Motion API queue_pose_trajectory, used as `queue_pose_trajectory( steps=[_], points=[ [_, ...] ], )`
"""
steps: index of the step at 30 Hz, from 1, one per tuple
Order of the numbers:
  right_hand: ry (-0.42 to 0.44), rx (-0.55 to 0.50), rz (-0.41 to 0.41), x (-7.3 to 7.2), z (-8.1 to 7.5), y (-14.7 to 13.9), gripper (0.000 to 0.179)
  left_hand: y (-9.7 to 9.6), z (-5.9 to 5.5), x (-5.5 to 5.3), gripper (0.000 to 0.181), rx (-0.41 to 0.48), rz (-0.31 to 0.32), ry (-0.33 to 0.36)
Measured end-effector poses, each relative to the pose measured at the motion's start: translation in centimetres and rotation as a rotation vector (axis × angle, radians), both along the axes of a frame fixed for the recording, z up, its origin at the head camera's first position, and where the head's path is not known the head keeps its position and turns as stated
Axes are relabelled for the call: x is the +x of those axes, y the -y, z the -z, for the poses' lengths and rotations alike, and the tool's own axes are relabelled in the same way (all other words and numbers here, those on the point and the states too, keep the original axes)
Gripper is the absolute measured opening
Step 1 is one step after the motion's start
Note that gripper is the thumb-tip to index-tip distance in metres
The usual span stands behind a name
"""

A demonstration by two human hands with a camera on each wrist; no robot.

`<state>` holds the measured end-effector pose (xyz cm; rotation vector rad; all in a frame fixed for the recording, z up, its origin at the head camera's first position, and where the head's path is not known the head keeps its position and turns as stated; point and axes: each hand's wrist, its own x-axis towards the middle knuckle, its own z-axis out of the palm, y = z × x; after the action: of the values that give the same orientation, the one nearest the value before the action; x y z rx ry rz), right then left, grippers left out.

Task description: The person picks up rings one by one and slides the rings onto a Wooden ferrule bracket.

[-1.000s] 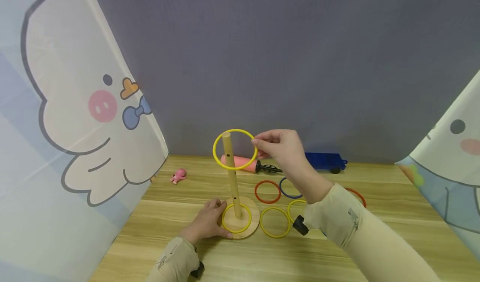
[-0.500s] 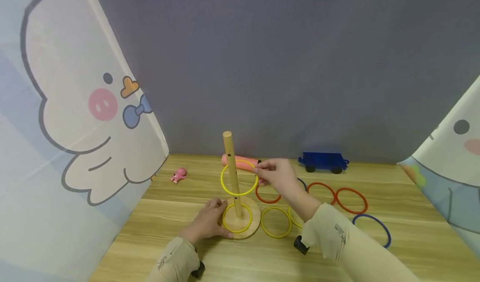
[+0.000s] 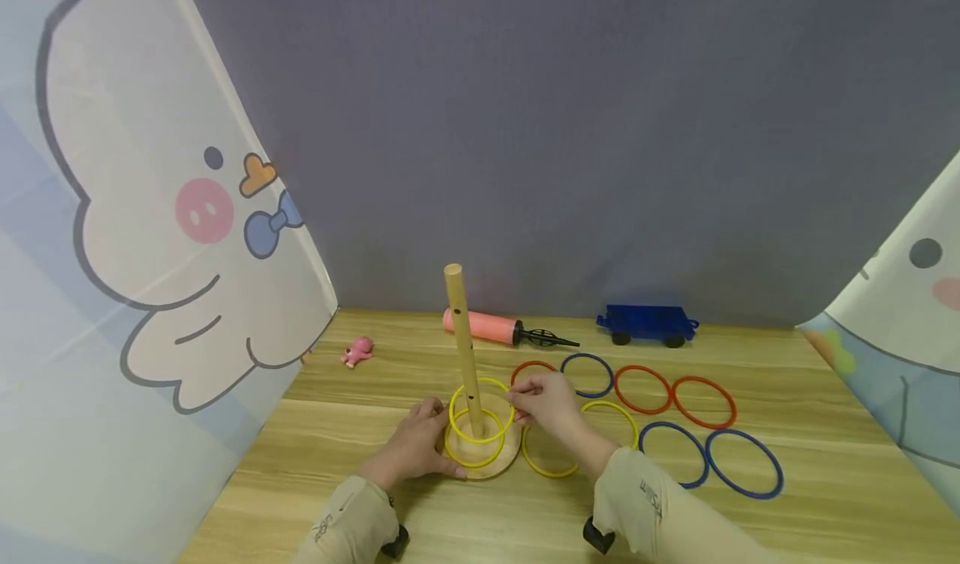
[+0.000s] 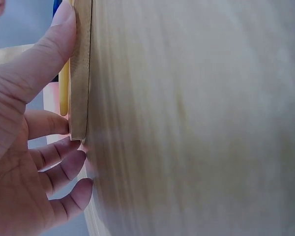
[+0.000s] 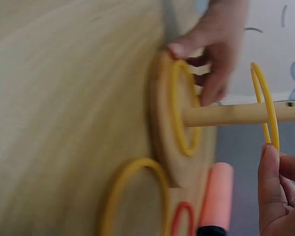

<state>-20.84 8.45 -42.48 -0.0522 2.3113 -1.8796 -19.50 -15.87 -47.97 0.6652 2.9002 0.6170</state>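
Observation:
A wooden post [image 3: 463, 339] stands upright on a round wooden base [image 3: 512, 445]. My left hand [image 3: 412, 446] grips the base's left rim; the left wrist view shows the thumb [image 4: 54, 42] and curled fingers along its edge. One yellow ring [image 3: 475, 466] lies flat on the base around the post. My right hand [image 3: 553, 404] pinches a second yellow ring [image 5: 271, 109] between thumb and fingers. That ring encircles the post low down, above the first ring and apart from it in the right wrist view.
To the right lie several loose rings: yellow [image 3: 551, 474], red [image 3: 703, 378] and blue [image 3: 744, 496]. Behind them are a pink hand pump [image 3: 486, 327] and a blue toy wagon [image 3: 648, 322]. A small pink figure [image 3: 358, 351] lies at left. A grey curtain [image 3: 562, 131] hangs behind the table.
My right hand has brought the pinched yellow ring down from the post's top to near the base. The left hand has stayed on the base.

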Motion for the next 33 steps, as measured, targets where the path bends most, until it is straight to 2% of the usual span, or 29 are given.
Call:
queue_pose_trajectory(
  steps=[7, 14, 19, 23, 29, 33],
  points=[
    [-0.007, 0.034, -0.04, 0.7, 2.9, 0.6, 0.009, 0.1, 0.2, 0.0, 0.112, -0.01, 0.003, 0.005],
    [0.006, 0.007, -0.036, 0.7, 4.2, 1.1, 0.007, 0.1, 0.2, 0.1, 0.111, -0.003, 0.006, 0.004],
    [-0.022, 0.051, -0.048, 0.7, 4.5, 1.0, 0.011, 0.0, 0.3, 0.0, 0.11, 0.0, 0.012, 0.0],
    [-0.081, 0.113, -0.075, 0.8, 4.5, 0.5, 0.011, -0.1, 0.3, 0.0, 0.109, -0.001, 0.01, 0.005],
    [-0.147, 0.133, -0.094, 1.1, 3.7, -1.4, 0.013, 0.0, 0.2, -0.2, 0.109, -0.007, 0.015, 0.002],
    [-0.145, 0.13, -0.068, 1.2, 3.0, -3.2, 0.013, 0.1, 0.2, -0.2, 0.109, -0.015, 0.018, -0.005]
  ],
)
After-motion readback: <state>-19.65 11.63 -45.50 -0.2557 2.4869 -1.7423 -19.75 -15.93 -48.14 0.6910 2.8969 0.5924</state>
